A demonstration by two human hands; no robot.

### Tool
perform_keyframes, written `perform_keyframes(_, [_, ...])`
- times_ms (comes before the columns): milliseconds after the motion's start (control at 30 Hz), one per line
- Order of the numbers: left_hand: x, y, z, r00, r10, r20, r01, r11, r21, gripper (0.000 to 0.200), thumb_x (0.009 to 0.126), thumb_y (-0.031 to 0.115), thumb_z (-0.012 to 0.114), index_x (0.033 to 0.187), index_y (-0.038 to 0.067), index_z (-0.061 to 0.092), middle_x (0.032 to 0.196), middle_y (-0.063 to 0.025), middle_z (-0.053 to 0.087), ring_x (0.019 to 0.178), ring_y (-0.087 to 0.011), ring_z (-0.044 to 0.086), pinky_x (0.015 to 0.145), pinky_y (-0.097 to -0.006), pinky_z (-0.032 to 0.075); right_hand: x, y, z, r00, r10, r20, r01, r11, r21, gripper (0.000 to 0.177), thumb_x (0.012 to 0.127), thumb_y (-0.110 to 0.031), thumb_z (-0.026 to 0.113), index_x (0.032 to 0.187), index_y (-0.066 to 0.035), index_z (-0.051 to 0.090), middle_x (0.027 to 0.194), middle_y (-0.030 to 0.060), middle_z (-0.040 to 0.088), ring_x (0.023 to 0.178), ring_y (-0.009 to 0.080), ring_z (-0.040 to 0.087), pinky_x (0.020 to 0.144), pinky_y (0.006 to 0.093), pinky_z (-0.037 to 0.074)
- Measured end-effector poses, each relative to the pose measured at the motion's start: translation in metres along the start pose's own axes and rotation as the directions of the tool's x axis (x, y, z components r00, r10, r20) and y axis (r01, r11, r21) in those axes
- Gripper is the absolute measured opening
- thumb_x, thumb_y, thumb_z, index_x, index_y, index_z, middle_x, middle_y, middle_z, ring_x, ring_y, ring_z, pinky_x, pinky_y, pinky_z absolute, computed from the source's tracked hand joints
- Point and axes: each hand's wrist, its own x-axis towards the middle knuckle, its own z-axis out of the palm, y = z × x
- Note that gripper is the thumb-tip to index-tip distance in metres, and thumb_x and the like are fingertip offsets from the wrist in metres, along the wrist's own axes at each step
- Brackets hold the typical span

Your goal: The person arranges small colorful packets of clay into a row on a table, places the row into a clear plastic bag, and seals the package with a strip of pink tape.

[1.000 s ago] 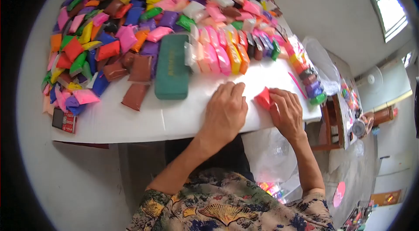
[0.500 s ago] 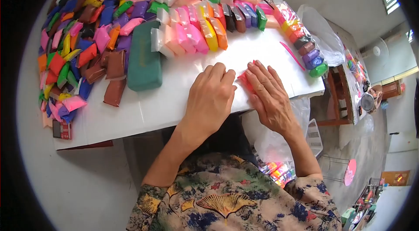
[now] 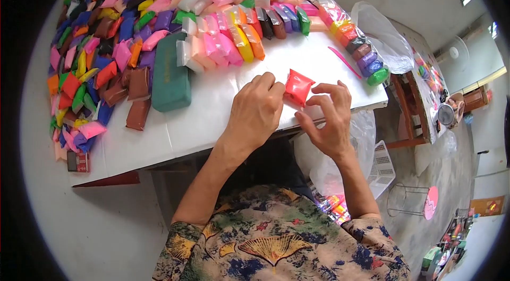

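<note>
A red packet [image 3: 298, 87] lies on the white table [image 3: 212, 121] between my two hands. My left hand [image 3: 256, 101] is closed, its curled fingers at the packet's left side; what it holds, if anything, is hidden. To the right of the packet, my right hand [image 3: 330, 117] is open, fingers bent and apart, with the fingertips near the packet's edge. Beyond my hands stands a row of coloured packets [image 3: 241, 43], beside a green case [image 3: 171, 76]. A thin pink strip [image 3: 344, 62] rests to the right.
A heap of coloured packets [image 3: 122, 28] covers the table's left and far side. A filled clear bag [image 3: 361, 50] lies at the right edge near a plastic bag [image 3: 380, 34]. A small red device [image 3: 78, 161] is at the left corner. A pink stool [image 3: 431, 203] stands on the floor.
My right hand has lifted off the red packet and its fingers have spread and bent, so the packet now shows whole. My left hand stays closed. The view has shifted slightly.
</note>
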Motion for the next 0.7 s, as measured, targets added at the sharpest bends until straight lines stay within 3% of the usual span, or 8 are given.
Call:
perform_keyframes(167, [0.002,-0.003,0.004,0.994,0.085,-0.068,-0.087,0.996,-0.037,0.006,0.080,0.001,0.061,0.085,-0.001,0.057,0.090,-0.0151,0.054,0.090,-0.0327,0.058,0.081,-0.0433,0.049,0.001,-0.001,0.015,0.998,-0.026,-0.053,0.024,0.999,-0.047,0.019,0.074,-0.005,0.071,0.088,-0.005,0.058,0.100,0.0089,0.057,0.101,0.0297,0.055,0.105,0.0531,0.037])
perform_keyframes(300, [0.001,-0.001,0.002,0.995,0.098,0.001,-0.098,0.994,-0.042,0.010,0.079,-0.002,0.060,0.088,-0.002,0.055,0.091,-0.0160,0.054,0.090,-0.0345,0.056,0.082,-0.0441,0.047,0.001,-0.011,0.014,0.997,0.070,-0.024,-0.071,0.997,-0.043,0.018,0.074,-0.001,0.069,0.087,-0.003,0.057,0.100,0.0097,0.057,0.099,0.0314,0.055,0.094,0.0493,0.043])
perform_keyframes(400, [0.002,-0.004,0.000,0.996,0.091,-0.024,-0.093,0.989,-0.119,0.011,0.080,-0.004,0.058,0.090,-0.003,0.052,0.092,-0.0182,0.054,0.088,-0.0372,0.054,0.081,-0.0448,0.046,0.007,-0.013,0.010,0.995,0.061,-0.080,-0.054,0.995,0.087,0.016,0.081,-0.004,0.070,0.091,0.000,0.058,0.098,0.0093,0.061,0.086,0.0260,0.060,0.076,0.0394,0.050])
perform_keyframes(433, [0.002,-0.004,-0.003,0.997,0.073,-0.017,-0.074,0.986,-0.148,0.012,0.080,-0.003,0.057,0.090,-0.003,0.052,0.093,-0.0190,0.053,0.090,-0.0376,0.053,0.083,-0.0459,0.046,0.008,-0.017,0.008,0.964,0.257,-0.062,-0.236,0.943,0.235,0.018,0.084,-0.007,0.070,0.096,0.001,0.058,0.097,0.0098,0.063,0.081,0.0231,0.060,0.070,0.0359,0.049])
perform_keyframes(500, [0.003,-0.005,-0.006,0.997,0.055,-0.061,-0.065,0.981,-0.184,0.012,0.080,-0.003,0.056,0.091,-0.004,0.051,0.095,-0.0204,0.053,0.092,-0.0385,0.053,0.084,-0.0471,0.045,0.016,-0.026,0.003,0.805,0.590,0.061,-0.539,0.685,0.491,0.025,0.090,-0.014,0.070,0.104,0.004,0.059,0.094,0.0108,0.065,0.069,0.0174,0.060,0.058,0.0291,0.047])
perform_keyframes(533, [0.002,-0.004,-0.004,0.993,0.053,-0.103,-0.073,0.978,-0.195,0.012,0.080,-0.003,0.056,0.092,-0.004,0.051,0.095,-0.0210,0.053,0.092,-0.0390,0.052,0.084,-0.0474,0.045,0.016,-0.020,0.007,0.818,0.573,0.040,-0.509,0.690,0.514,0.048,0.094,-0.023,0.070,0.126,0.008,0.051,0.091,0.0121,0.068,0.061,0.0096,0.056,0.051,0.0237,0.043])
perform_keyframes(667, [0.001,-0.002,-0.005,0.972,0.020,-0.233,-0.065,0.980,-0.187,0.012,0.083,-0.008,0.058,0.091,-0.004,0.050,0.102,-0.0192,0.060,0.093,-0.0387,0.059,0.081,-0.0432,0.048,0.032,-0.020,-0.001,0.638,0.654,0.405,-0.659,0.193,0.727,0.074,0.092,-0.019,0.072,0.145,0.013,0.032,0.089,0.0090,0.066,0.062,0.0065,0.054,0.052,0.0209,0.041])
perform_keyframes(700, [0.001,-0.002,-0.005,0.965,0.021,-0.263,-0.071,0.981,-0.181,0.012,0.084,-0.007,0.058,0.091,-0.003,0.050,0.102,-0.0191,0.060,0.093,-0.0378,0.059,0.080,-0.0428,0.049,0.035,-0.019,0.000,0.644,0.629,0.436,-0.653,0.155,0.741,0.072,0.091,-0.018,0.073,0.143,0.013,0.034,0.088,0.0085,0.066,0.062,0.0063,0.053,0.051,0.0206,0.040])
